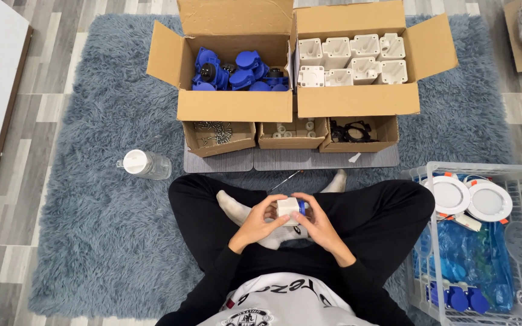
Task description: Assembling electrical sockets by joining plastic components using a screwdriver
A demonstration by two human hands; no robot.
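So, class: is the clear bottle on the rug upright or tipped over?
Tipped over: the bottle lies on its side on the rug, white cap pointing left.

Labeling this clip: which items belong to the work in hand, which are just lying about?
In use: white housing with blue cap, held by left hand and right hand; box of blue caps; box of white housings.

Lying about: water bottle; round white lights.

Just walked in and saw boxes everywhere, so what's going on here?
A person sits cross-legged on a shaggy rug, holding a small white block with a blue part between the left hand and right hand. Ahead, one open carton holds blue parts, another white ones.
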